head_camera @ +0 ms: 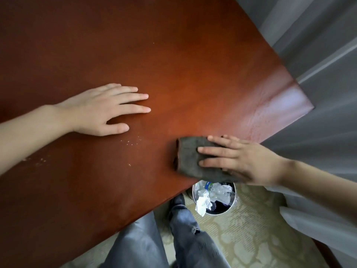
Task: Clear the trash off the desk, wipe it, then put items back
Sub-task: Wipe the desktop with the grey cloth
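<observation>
A: Where is the cloth (188,157)?
B: On the desk (173,55) by its near edge, at 4 o'clock in the view. It is folded, and I judge it soft and light, so it will likely bunch unless pressed flat.
A: Who has it?
B: The right hand (241,159) presses it with straight, spread fingers, best kept over its middle. The left hand (96,111) rests flat at 9 o'clock, holding nothing. Crumbs (131,142) lie at the cloth's 9 o'clock, and the bin (232,202) stands at its 6.

Head view, steep downward look (close) over desk (173,55), floor beyond
</observation>
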`<action>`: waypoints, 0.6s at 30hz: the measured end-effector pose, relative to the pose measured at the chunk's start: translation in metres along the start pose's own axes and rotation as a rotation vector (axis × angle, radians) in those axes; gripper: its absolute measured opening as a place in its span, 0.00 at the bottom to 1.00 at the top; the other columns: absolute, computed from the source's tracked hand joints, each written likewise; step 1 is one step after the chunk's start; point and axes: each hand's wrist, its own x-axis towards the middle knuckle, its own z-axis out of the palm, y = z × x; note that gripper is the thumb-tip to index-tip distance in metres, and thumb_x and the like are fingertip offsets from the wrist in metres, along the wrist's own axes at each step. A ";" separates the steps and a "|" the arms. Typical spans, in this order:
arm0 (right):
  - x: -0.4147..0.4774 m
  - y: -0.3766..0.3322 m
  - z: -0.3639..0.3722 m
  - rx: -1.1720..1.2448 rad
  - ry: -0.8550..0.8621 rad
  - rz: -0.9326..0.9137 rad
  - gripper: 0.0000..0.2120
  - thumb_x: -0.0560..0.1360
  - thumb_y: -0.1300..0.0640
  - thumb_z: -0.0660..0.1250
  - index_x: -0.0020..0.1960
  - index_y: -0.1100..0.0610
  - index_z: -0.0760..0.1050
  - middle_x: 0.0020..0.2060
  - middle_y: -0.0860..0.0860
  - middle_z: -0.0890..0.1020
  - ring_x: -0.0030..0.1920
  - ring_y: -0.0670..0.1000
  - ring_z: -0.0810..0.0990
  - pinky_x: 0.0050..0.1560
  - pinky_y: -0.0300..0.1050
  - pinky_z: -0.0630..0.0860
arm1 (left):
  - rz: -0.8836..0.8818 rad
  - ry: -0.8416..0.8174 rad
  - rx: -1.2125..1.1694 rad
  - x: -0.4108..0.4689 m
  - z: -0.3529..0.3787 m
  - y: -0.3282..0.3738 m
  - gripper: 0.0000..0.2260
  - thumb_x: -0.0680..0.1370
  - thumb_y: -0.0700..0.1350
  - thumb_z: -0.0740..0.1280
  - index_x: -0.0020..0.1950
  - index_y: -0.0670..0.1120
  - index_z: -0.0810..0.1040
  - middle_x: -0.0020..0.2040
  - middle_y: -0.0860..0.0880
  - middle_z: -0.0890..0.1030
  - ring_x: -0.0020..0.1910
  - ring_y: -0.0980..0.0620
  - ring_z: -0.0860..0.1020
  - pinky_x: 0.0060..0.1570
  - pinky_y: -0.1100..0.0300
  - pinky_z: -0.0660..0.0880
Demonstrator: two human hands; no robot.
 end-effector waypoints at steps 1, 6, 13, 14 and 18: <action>0.011 0.013 -0.007 0.021 0.013 0.094 0.22 0.76 0.53 0.54 0.70 0.47 0.62 0.73 0.46 0.62 0.73 0.55 0.59 0.71 0.52 0.57 | -0.013 0.002 0.001 -0.006 0.000 -0.001 0.24 0.78 0.65 0.43 0.74 0.65 0.45 0.74 0.66 0.42 0.74 0.61 0.44 0.71 0.53 0.50; 0.091 0.087 -0.049 0.069 0.137 0.580 0.24 0.77 0.51 0.49 0.72 0.55 0.62 0.74 0.54 0.60 0.75 0.58 0.52 0.73 0.53 0.53 | -0.083 -0.001 0.008 -0.054 -0.001 -0.013 0.25 0.78 0.66 0.42 0.74 0.64 0.46 0.75 0.62 0.43 0.74 0.61 0.43 0.69 0.50 0.56; 0.153 0.061 -0.035 0.016 0.079 0.283 0.34 0.74 0.35 0.50 0.72 0.54 0.60 0.74 0.57 0.60 0.75 0.58 0.53 0.70 0.58 0.52 | -0.034 -0.070 0.028 -0.091 0.006 -0.028 0.26 0.77 0.67 0.42 0.75 0.64 0.49 0.77 0.60 0.44 0.75 0.57 0.44 0.72 0.53 0.49; 0.146 0.045 -0.028 -0.019 0.064 0.185 0.30 0.77 0.37 0.49 0.72 0.53 0.60 0.73 0.57 0.61 0.74 0.58 0.55 0.69 0.59 0.52 | -0.031 -0.061 0.021 -0.091 0.007 -0.029 0.26 0.77 0.67 0.42 0.74 0.65 0.49 0.76 0.61 0.44 0.75 0.57 0.44 0.72 0.52 0.50; 0.091 -0.036 0.004 -0.076 -0.056 -0.191 0.27 0.75 0.46 0.58 0.73 0.46 0.59 0.73 0.48 0.60 0.75 0.54 0.54 0.73 0.56 0.51 | -0.004 -0.001 0.005 -0.090 0.014 -0.030 0.26 0.77 0.66 0.46 0.74 0.65 0.49 0.76 0.61 0.43 0.75 0.58 0.43 0.71 0.52 0.50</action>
